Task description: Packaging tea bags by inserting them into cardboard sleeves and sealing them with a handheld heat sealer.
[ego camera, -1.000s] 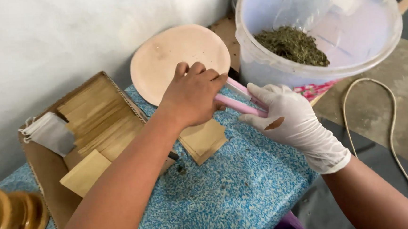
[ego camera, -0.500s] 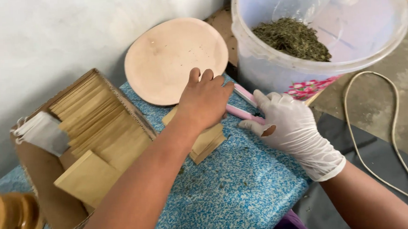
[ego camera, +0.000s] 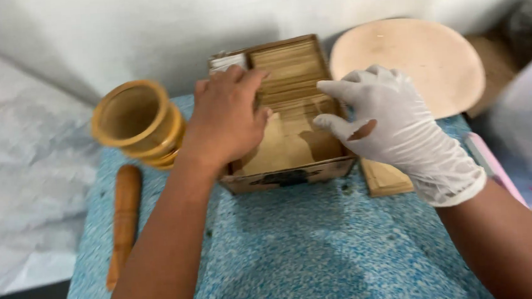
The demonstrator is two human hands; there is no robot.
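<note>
While both my hands sit over the box, the state of the work reads as follows.

Left hand: my bare left hand (ego camera: 227, 118) rests on the left wall of the cardboard box (ego camera: 289, 174), fingers (ego camera: 246, 83) curled loosely over the packed envelopes; I cannot tell whether they pinch one.
Right hand: my gloved right hand (ego camera: 394, 126) hovers over the right side of the box, fingers (ego camera: 342, 88) spread and half open, holding nothing that I can see.
Box contents: brown paper envelopes (ego camera: 289, 68) stand in a tight row at the far end; one lies flat in the near end.
Box position: on the blue speckled bench (ego camera: 297, 252), near the wall.
Beside the box: a small stack of envelopes (ego camera: 386, 179) lies on the bench just to the right, touching the box's corner.
Other items: a wooden mortar (ego camera: 138, 123) stands to the left, its pestle (ego camera: 122, 220) lying near it; a round pale plate (ego camera: 420, 60) lies behind on the right; a pink stick-like object (ego camera: 491, 163) lies at the right edge.
Progress: I judge the sorting to be under way; no envelope is lifted clear yet, and most remain packed.
</note>
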